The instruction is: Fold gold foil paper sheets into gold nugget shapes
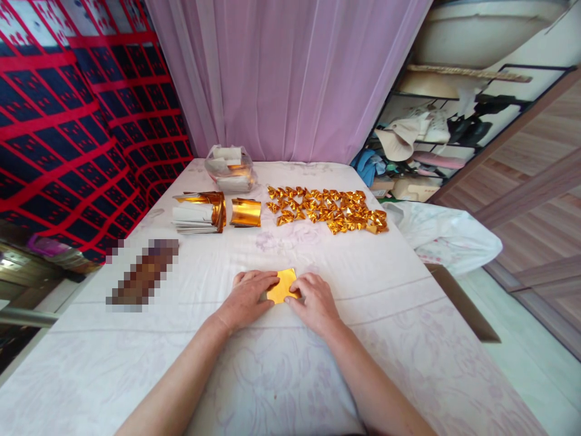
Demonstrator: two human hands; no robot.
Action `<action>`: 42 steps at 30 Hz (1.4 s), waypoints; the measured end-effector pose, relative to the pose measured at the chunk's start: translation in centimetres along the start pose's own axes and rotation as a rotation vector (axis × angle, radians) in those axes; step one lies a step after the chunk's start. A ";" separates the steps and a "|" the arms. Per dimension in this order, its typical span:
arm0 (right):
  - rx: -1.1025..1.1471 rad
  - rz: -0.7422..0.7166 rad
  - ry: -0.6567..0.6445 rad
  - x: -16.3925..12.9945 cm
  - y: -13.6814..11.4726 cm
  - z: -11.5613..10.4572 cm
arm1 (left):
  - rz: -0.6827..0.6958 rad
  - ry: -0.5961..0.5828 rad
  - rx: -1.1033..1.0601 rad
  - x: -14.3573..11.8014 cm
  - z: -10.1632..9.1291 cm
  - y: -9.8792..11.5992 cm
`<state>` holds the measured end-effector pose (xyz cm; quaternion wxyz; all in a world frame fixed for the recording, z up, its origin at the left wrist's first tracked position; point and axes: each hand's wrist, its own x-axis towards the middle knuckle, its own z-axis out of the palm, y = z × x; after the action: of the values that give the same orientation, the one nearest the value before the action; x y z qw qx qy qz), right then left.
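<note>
Centre frame, my left hand (249, 292) and right hand (316, 298) press the gold foil sheet (282, 284) flat on the table (408, 339), fingertips pinching its edges to steady it; folded gold pieces (329, 210) sit above

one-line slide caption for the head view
Both hands press a gold foil sheet flat on the table.
</note>
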<state>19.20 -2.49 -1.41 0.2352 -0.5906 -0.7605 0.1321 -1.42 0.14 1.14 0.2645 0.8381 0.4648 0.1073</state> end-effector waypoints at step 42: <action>-0.142 -0.286 -0.355 -2.7 0.2 -1.7 | 0.040 -0.002 0.025 -0.2 -0.1 -0.3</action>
<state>20.78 -5.17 -0.58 0.0719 -0.4592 -0.8734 0.1454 -1.81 0.12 1.08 0.2521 0.8507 0.4489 0.1059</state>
